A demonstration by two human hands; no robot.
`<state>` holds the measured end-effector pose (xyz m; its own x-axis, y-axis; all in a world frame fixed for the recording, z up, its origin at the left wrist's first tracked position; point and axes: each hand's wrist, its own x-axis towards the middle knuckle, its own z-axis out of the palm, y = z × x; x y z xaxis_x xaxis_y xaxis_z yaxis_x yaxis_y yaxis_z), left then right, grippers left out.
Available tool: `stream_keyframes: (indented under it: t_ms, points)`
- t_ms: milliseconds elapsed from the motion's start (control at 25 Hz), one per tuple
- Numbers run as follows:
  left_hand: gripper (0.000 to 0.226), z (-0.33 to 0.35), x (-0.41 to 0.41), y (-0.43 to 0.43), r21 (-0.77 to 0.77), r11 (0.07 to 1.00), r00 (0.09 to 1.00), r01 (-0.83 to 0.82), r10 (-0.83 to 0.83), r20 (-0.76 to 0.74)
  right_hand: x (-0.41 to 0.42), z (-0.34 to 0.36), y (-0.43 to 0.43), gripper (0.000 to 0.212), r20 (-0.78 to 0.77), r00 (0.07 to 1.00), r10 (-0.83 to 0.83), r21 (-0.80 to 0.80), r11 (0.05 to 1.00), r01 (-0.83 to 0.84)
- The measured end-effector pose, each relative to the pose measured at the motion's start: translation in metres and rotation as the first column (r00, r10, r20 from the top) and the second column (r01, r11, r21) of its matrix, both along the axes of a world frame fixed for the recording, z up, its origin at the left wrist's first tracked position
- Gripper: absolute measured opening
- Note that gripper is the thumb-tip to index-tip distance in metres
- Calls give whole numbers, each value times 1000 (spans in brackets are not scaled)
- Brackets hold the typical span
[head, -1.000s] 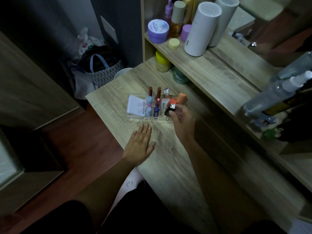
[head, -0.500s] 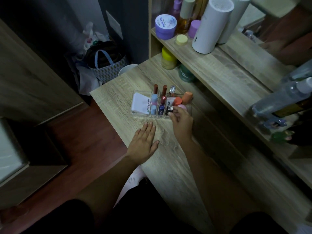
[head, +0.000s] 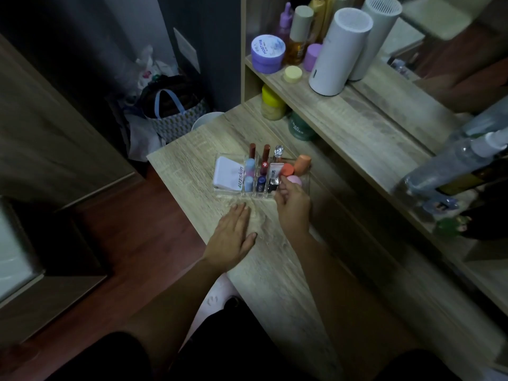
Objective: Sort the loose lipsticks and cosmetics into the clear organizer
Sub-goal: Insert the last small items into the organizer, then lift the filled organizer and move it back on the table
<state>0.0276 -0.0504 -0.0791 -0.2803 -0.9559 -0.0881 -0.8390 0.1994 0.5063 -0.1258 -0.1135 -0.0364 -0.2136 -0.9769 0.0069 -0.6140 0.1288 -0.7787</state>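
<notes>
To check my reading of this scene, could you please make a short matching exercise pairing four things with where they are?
Things:
1. white compact
2. purple jar
3. left hand
4. yellow-lidded jar

Places:
A. flat on the table, in front of the organizer
B. on the upper shelf
C. in the organizer's leftmost compartment
D. under the shelf, at the back of the table

Pairs: 1-C, 2-B, 3-A, 4-D
</notes>
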Motion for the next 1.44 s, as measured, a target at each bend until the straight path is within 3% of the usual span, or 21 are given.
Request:
stream_keyframes:
  t_ms: [80, 160, 280, 360, 480, 600, 880, 1040, 1440]
  points:
    - [51, 5, 6, 1, -54, 985, 971, -162, 150, -184, -3, -2, 6, 51, -25, 1000, -7, -27, 1000, 6]
    - [45, 8, 15, -3, -74, 906, 876, -417, 379, -298, -11, -7, 12, 60, -24, 996, -90, -47, 995, 89]
    - [69, 12, 36, -30, 132, 765, 675, -630, 624, -395, -27, -15, 11, 78, -26, 984, -176, 72, 981, 178]
    - [76, 17, 49, -53, 240, 815, 689, -527, 576, -441, -37, -18, 6, 91, 80, 994, -80, 167, 984, 66]
    - [66, 26, 57, -79, 218, 915, 827, -338, 400, -395, -44, -20, -2, 99, 172, 984, 32, 188, 980, -65]
    - [70, 31, 55, -94, 195, 947, 862, -254, 313, -399, -44, -16, -11, 98, 192, 981, 39, 225, 971, -83]
    - [78, 21, 51, -99, 76, 964, 878, -255, 264, -400, -44, -14, -10, 65, 239, 970, -40, 261, 965, -25]
    - [75, 26, 53, -99, 64, 977, 911, -203, 213, -354, -44, -6, 4, 60, 203, 977, -69, 208, 978, 26]
    - [77, 47, 11, -79, 135, 986, 916, 98, -36, -400, -68, 28, 97, 76, 221, 915, -339, 205, 933, 296]
